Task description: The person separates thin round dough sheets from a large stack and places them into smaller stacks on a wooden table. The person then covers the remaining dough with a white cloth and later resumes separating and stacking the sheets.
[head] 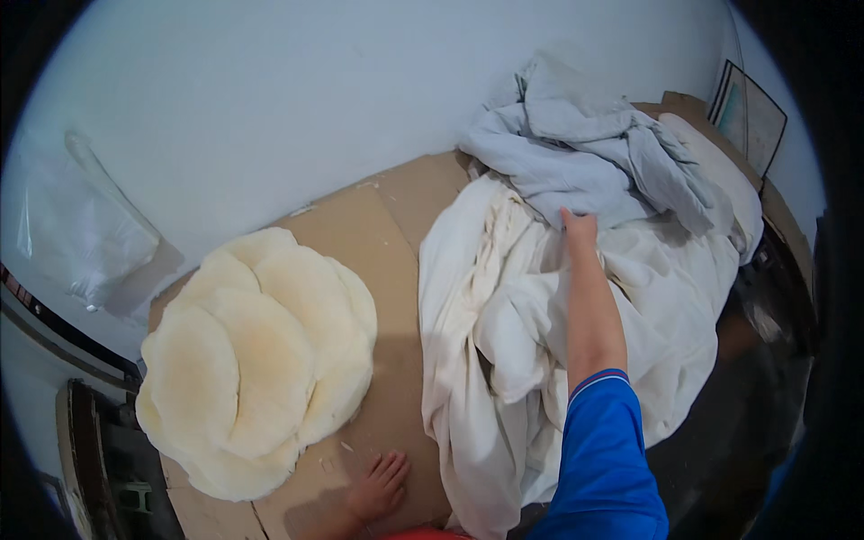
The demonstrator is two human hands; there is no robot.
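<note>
My right hand [580,228] reaches forward and grips the near edge of a crumpled grey quilt [574,162]; its fingertips are hidden in the cloth. Beneath that forearm spreads a rumpled white sheet or cover [520,324], which hangs down towards me in folds. My left hand [380,484] rests palm down on brown cardboard [388,378] and holds nothing. Left of it lies a large cream, flower-shaped cushion [263,364] with overlapping rounded petals.
A white wall [304,101] runs along the back. On the left hangs a clear plastic bag [88,236]. A pale pillow [722,175] lies at the far right, near a framed panel [749,115] leaning on the wall. Dark floor [749,337] shows at right.
</note>
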